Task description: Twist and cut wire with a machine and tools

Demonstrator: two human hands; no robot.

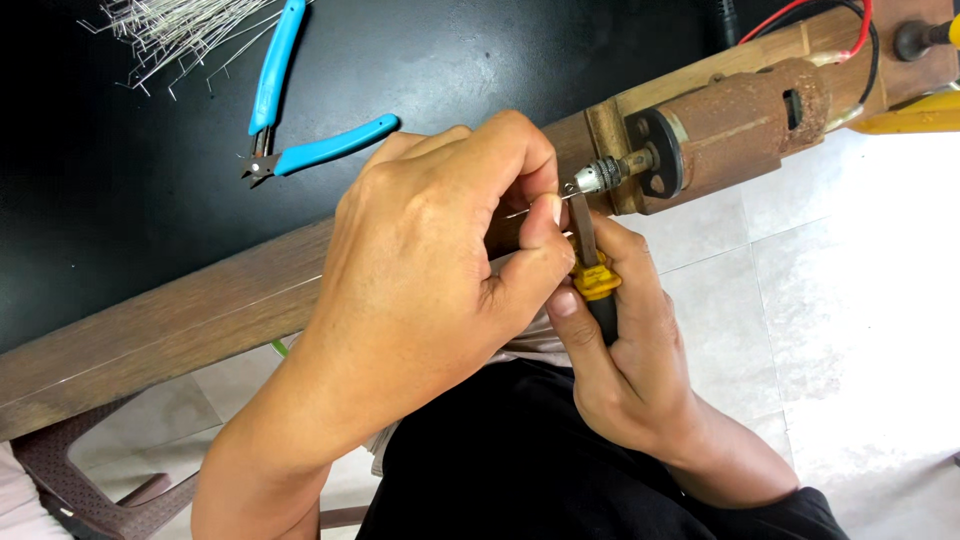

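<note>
A thin metal wire (540, 207) runs level from the small drill chuck (600, 175) of a rusty motor (745, 125) into the left hand (430, 270). That hand's thumb and forefinger are pinched shut on the wire, just left of the chuck tip. Directly below the wire, the right hand (625, 350) is closed around a flat file with a yellow and black handle (595, 280); its brown blade points up and meets the wire beside the left thumb. The motor is fixed to a wooden beam (200, 320) along the edge of a black table (120, 200). On the table, well apart from the hands, lie blue-handled wire cutters (290, 110) and a heap of cut wires (170, 30). Red and black leads (860, 40) trail behind the motor.
</note>
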